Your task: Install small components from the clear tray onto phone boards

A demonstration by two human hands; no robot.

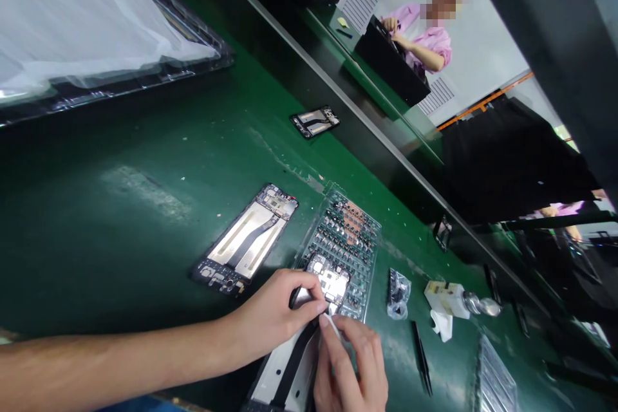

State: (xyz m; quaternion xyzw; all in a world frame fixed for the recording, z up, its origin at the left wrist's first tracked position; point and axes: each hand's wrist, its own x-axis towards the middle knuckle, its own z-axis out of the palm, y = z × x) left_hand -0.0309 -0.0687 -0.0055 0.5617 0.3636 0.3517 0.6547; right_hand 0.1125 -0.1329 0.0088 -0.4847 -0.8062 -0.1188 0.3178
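An opened phone [294, 367] lies in front of me, its circuit board, pale inner plate and black ribbon cable showing. My left hand [292, 309] rests over it, thumb and forefinger pinched together at the lower edge of the board; whatever they hold is hidden. Close by, my right hand [355, 360] is closed, its fingertips meeting the left ones at the cable's upper end. A thin white strip [332, 322] shows between the right fingers. Beneath the phone's far end sits a clear plastic tray [374, 232] of small circuit parts.
Left of the tray lies another opened phone [251, 238], with a third phone [316, 121] farther back. On the right are black tweezers [421, 358], a small plastic bag [398, 293] and a white bottle [444, 297]. A person [420, 38] sits beyond the metal rail.
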